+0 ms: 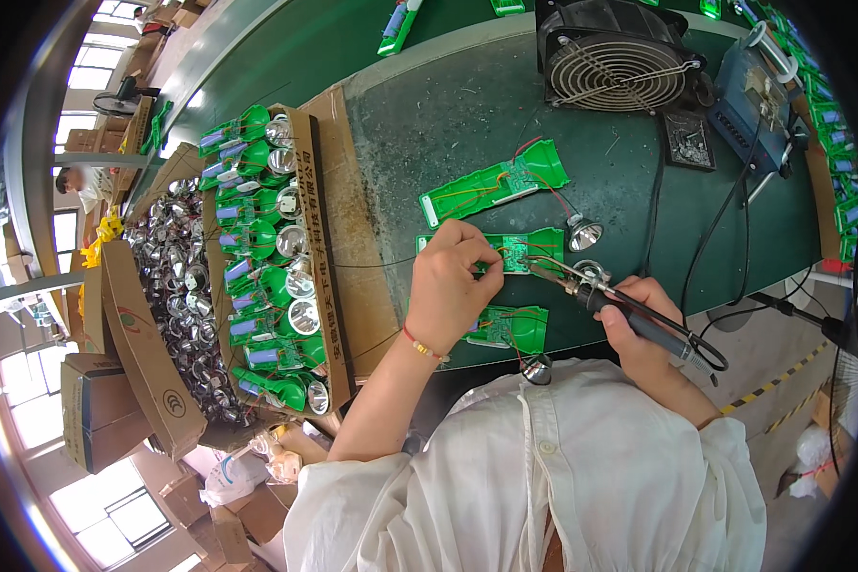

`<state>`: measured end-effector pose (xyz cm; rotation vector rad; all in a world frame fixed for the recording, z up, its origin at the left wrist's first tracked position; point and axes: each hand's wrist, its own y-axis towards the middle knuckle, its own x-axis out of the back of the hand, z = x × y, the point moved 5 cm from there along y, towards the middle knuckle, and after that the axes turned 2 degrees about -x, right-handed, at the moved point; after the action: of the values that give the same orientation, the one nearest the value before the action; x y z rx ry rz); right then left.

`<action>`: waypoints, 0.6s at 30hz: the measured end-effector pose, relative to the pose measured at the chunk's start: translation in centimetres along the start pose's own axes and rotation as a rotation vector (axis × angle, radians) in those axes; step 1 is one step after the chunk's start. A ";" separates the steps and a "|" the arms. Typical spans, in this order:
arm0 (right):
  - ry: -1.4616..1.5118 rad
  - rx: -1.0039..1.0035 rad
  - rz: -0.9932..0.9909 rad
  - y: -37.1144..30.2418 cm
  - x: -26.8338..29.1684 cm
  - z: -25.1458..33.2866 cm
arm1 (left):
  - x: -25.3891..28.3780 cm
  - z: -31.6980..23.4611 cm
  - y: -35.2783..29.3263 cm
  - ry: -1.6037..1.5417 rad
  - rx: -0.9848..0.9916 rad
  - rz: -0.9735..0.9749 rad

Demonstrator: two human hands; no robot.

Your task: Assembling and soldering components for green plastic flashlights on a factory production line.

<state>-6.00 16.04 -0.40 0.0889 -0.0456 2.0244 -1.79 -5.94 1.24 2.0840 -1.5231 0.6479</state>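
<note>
A soldering iron [627,322] with a dark handle and a thin metal tube along it is gripped in my right hand [646,329]. Its tip reaches the small green circuit board [516,254] in the middle green lamp housing [546,242]. Over the left part of that housing, my left hand [455,286] is closed in a pinch beside the board. What its fingertips hold is too small to make out; a thin dark wire [377,265] runs up to this hand from the left. A round reflector [591,272] lies partly behind the iron.
Another green housing [494,191] with a wired reflector [584,233] lies beyond, and one [511,328] nearer me. Left stands a cardboard box [316,238] of lamp units beside heaped reflectors [172,276]. A fan [622,71] and blue soldering station [748,105] stand at the back right.
</note>
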 end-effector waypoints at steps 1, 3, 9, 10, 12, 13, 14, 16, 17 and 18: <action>-0.001 -0.003 -0.001 0.0 -0.1 0.1 | 0.0 -0.1 0.0 0.018 0.002 0.008; -0.012 0.004 0.019 0.1 -0.4 0.2 | -0.1 -0.1 0.2 0.048 -0.007 0.024; -0.075 -0.027 0.037 0.4 -0.6 0.6 | -0.1 -0.2 0.3 0.067 0.015 0.063; -0.076 -0.029 0.036 0.4 -0.6 0.5 | -0.1 -0.2 0.3 0.066 0.007 0.060; -0.055 -0.025 0.035 0.5 -0.7 0.2 | -0.2 -0.1 0.3 0.070 0.008 0.062; -0.055 -0.026 0.037 0.5 -0.8 0.1 | -0.2 -0.1 0.3 0.076 0.007 0.063; -0.053 -0.029 0.038 0.4 -0.8 0.0 | -0.1 -0.1 0.3 0.076 0.009 0.062; -0.047 -0.034 0.037 0.5 -0.8 -0.1 | -0.1 -0.3 0.4 0.077 0.009 0.063; -0.033 -0.020 0.024 0.5 -0.8 0.0 | -0.1 -0.3 0.4 0.078 0.010 0.065; -0.023 -0.006 0.010 0.6 -0.8 0.0 | -0.2 -0.2 0.4 0.078 0.008 0.064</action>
<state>-6.15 15.07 -0.48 0.1082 -0.0661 2.0335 -2.26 -5.79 1.38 1.9988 -1.5516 0.7509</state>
